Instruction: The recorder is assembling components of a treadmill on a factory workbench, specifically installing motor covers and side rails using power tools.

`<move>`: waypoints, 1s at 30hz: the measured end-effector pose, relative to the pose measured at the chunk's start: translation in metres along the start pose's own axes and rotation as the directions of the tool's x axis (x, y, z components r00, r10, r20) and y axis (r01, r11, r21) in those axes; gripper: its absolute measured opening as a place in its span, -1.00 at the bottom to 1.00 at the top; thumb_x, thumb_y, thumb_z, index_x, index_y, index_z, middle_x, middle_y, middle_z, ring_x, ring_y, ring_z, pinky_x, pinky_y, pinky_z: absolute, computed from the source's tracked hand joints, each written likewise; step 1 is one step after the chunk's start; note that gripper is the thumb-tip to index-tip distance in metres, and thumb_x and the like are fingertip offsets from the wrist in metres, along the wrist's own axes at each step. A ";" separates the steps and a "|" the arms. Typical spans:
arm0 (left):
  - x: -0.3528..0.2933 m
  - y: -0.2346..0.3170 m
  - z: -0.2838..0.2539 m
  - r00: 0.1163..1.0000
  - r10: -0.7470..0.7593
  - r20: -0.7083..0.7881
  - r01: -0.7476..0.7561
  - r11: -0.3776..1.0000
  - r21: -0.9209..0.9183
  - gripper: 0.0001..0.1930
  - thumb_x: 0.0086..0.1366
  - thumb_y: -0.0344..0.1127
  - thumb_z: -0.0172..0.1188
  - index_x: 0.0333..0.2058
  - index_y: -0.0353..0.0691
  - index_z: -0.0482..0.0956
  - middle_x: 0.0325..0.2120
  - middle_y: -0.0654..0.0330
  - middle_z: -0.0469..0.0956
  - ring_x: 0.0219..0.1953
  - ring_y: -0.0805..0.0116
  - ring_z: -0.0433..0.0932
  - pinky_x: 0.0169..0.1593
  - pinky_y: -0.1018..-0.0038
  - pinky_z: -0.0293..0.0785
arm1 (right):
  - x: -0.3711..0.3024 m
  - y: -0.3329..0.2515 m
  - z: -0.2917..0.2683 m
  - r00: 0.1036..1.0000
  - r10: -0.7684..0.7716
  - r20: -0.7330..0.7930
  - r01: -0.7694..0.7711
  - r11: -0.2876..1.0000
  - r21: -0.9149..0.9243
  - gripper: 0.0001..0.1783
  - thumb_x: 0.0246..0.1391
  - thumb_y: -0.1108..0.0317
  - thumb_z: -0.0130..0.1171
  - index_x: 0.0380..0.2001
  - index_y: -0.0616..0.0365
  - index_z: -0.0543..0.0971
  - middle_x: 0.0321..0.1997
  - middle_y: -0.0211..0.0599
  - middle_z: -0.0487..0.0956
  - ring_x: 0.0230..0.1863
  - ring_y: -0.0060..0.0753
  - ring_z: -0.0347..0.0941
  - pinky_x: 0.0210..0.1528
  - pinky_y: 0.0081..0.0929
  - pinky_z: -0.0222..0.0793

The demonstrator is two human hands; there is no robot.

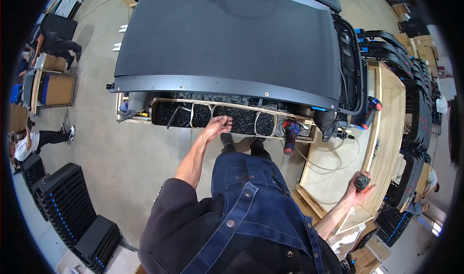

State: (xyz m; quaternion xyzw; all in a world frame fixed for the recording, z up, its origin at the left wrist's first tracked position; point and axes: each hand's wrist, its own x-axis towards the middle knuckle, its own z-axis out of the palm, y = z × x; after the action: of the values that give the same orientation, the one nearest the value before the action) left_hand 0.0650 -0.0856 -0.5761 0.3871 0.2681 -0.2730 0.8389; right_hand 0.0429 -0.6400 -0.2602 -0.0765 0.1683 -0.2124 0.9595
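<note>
My left hand (220, 125) is over the front edge of a long wooden tray (183, 100) split into compartments. Its fingers are curled together, and whatever lies between them is too small to make out. Small black screws (241, 121) fill the compartments, and a bent metal rod (175, 114) leans in the left one. Off to the right, my right hand (356, 195) grips a dark roundish object (361, 181), seen end-on, its kind unclear. Beyond the tray lies a large dark grey panel (222, 37) with a curved front rim.
A red-and-black cordless drill (290, 136) hangs right of the tray; another power tool (371, 112) rests farther right. A wooden crate (386, 129) stands beside my right arm, with a thin hose (333, 168) in front. Stacked black parts (79, 206) stand at left. Other people (36, 141) work nearby.
</note>
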 end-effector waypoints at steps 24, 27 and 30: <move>-0.109 0.047 0.235 0.973 0.055 0.225 -0.033 0.995 -0.099 -0.54 0.51 0.02 -0.04 0.04 -0.29 0.51 -0.43 0.33 0.47 -0.44 0.55 0.40 -0.37 0.61 0.39 | -0.029 0.200 0.071 0.926 0.212 0.313 0.107 0.646 -0.755 -0.54 -0.01 0.48 0.25 0.02 0.10 0.44 -0.09 -0.12 0.59 -0.14 -0.22 0.58 0.17 -0.06 0.43; -0.103 0.044 0.252 0.953 0.064 0.297 -0.030 0.992 -0.119 -0.52 0.50 0.03 0.00 0.06 -0.31 0.50 -0.46 0.34 0.44 -0.46 0.57 0.36 -0.38 0.62 0.34 | -0.016 0.192 0.071 0.927 0.212 0.308 0.104 0.647 -0.755 -0.55 0.01 0.47 0.23 0.01 0.11 0.42 -0.10 -0.13 0.58 -0.14 -0.24 0.58 0.17 -0.08 0.43; -0.095 0.041 0.274 0.949 0.066 0.308 -0.053 0.997 -0.052 -0.58 0.47 -0.06 0.08 0.06 -0.31 0.49 -0.43 0.32 0.47 -0.44 0.56 0.38 -0.35 0.61 0.36 | -0.001 0.184 0.072 0.937 0.211 0.279 0.060 0.689 -0.722 -0.54 0.01 0.49 0.22 0.03 0.13 0.41 -0.10 -0.15 0.57 -0.15 -0.25 0.57 0.18 -0.09 0.39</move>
State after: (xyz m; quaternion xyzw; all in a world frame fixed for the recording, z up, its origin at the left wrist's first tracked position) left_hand 0.0902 -0.2573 -0.3403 0.3293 0.1275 -0.2990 0.8865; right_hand 0.1374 -0.4689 -0.2327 -0.4747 0.0726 -0.0725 0.8741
